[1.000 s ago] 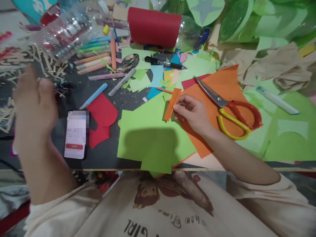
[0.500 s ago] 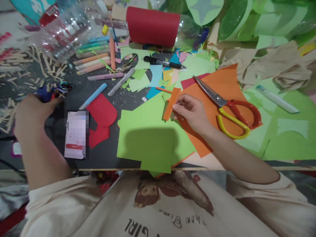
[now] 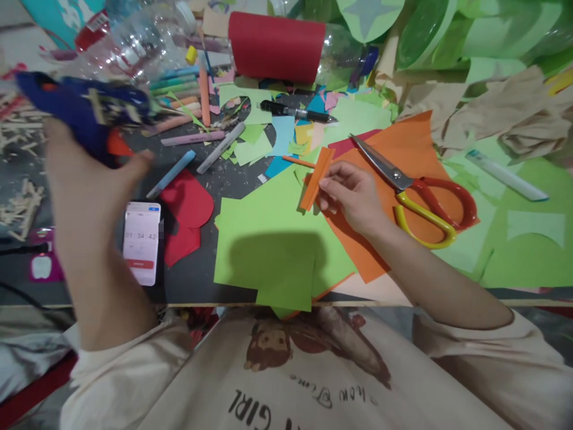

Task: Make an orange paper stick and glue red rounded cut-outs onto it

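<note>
The orange strip (image 3: pixel 317 178) sits pinched in your right hand (image 3: pixel 353 194), its fingers pressed on the strip's edge, held tilted over the green sheet (image 3: pixel 268 239) on the desk (image 3: pixel 192 286). Your left hand (image 3: pixel 89 179) has its fingers wrapped round a blue glue gun (image 3: pixel 76 110) raised above the phone (image 3: pixel 142 242), so you look to be at the gluing step; next you'd need to bring the nozzle across to the strip. The phone seems to read 34:42, and your shirt (image 3: pixel 277 382) shows "GIRL".
</note>
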A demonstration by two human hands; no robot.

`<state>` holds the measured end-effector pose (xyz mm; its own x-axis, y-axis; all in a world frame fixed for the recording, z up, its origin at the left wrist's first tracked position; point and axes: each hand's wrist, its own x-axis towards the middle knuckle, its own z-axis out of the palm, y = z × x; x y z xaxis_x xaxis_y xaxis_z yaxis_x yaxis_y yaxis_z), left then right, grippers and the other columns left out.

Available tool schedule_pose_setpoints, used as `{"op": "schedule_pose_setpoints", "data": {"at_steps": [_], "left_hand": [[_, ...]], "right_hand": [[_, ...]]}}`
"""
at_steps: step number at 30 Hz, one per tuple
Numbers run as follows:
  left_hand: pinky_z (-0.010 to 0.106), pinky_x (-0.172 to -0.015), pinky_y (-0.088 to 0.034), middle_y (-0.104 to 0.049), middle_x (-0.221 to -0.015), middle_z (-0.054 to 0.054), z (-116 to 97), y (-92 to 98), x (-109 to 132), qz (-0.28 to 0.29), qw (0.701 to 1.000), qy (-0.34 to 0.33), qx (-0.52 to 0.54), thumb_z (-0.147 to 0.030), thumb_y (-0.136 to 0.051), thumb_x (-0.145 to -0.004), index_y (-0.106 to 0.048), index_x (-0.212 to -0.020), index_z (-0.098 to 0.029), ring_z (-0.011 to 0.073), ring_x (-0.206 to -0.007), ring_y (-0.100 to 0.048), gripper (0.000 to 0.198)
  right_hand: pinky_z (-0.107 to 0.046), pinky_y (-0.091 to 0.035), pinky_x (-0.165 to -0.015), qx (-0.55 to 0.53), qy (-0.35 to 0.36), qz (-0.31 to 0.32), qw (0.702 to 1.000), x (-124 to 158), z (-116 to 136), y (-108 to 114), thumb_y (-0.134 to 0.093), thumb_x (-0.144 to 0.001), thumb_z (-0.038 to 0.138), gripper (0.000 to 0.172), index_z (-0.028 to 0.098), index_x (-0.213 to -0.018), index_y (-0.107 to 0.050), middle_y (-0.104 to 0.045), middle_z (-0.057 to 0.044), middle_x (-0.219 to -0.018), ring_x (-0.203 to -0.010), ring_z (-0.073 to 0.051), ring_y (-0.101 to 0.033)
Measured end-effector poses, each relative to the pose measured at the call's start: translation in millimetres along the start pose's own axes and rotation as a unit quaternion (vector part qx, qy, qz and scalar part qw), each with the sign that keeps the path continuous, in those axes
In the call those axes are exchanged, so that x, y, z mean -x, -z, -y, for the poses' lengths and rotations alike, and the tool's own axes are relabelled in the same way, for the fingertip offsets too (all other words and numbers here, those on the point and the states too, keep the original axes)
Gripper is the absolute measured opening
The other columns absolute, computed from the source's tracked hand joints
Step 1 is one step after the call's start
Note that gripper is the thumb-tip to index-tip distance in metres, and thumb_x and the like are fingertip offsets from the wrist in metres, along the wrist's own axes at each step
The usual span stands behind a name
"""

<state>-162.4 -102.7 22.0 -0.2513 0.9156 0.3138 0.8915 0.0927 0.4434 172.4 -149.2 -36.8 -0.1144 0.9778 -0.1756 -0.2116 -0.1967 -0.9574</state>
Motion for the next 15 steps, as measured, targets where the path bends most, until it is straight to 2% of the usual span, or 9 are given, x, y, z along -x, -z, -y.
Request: {"op": "schedule_pose_setpoints", "data": {"at_steps": [1, 3, 6, 9, 15], "left_hand": [[0.048, -0.106, -0.045, -0.063, -0.120, 0.006, -20.5, -7.8, 8.1, 0.026, 1.000, -0.009, -0.001, -0.038, -0.087, -0.048, -0.047, -0.125, -0.017, 0.0293, -0.111, -0.059, 0.090], [0.047, -0.108, -0.042, -0.061, -0.124, 0.008, -53.8, -22.8, 26.9, 0.055, 0.997, -0.052, 0.031, -0.029, -0.082, -0.054, -0.046, -0.124, -0.017, 0.0299, -0.117, -0.056, 0.079], [0.048, -0.105, -0.044, -0.059, -0.123, 0.014, -76.5, -41.4, 53.5, 0.103, 0.987, -0.090, 0.080, -0.029, -0.077, -0.060, -0.047, -0.119, -0.016, 0.0328, -0.115, -0.057, 0.067], [0.048, -0.103, -0.043, -0.058, -0.120, 0.012, -71.1, -56.5, 67.9, 0.132, 0.979, -0.118, 0.104, -0.032, -0.072, -0.067, -0.047, -0.116, -0.021, 0.0335, -0.117, -0.056, 0.056], [0.045, -0.096, -0.047, -0.059, -0.116, 0.012, -49.5, -78.4, 68.3, 0.131, 0.976, -0.142, 0.096, -0.038, -0.067, -0.068, -0.042, -0.121, -0.021, 0.0321, -0.112, -0.057, 0.061]], "right_hand": [[-0.019, -0.034, -0.032, -0.003, 0.000, -0.001, 1.000, -0.6, -0.2, 0.5, -0.078, -0.068, 0.046, 0.036, 0.021, -0.072, -0.052, -0.054, 0.007, -0.049, -0.035, -0.006, -0.047], [-0.019, -0.033, -0.032, -0.003, 0.000, -0.011, 1.000, -1.8, -0.2, 1.5, -0.077, -0.069, 0.045, 0.036, 0.021, -0.072, -0.051, -0.051, 0.009, -0.046, -0.034, -0.006, -0.046], [-0.019, -0.032, -0.031, 0.003, -0.005, -0.029, 1.000, -3.5, 0.6, 3.0, -0.076, -0.070, 0.045, 0.035, 0.023, -0.071, -0.049, -0.048, 0.010, -0.048, -0.034, -0.005, -0.046], [-0.018, -0.032, -0.031, 0.001, -0.014, -0.033, 0.999, -4.8, 1.4, 3.6, -0.075, -0.070, 0.044, 0.034, 0.023, -0.071, -0.048, -0.048, 0.010, -0.048, -0.035, -0.006, -0.047], [-0.018, -0.031, -0.030, -0.022, -0.020, -0.032, 0.999, -6.1, 1.5, 3.0, -0.078, -0.068, 0.042, 0.035, 0.023, -0.070, -0.049, -0.050, 0.009, -0.048, -0.036, -0.007, -0.050]]}}
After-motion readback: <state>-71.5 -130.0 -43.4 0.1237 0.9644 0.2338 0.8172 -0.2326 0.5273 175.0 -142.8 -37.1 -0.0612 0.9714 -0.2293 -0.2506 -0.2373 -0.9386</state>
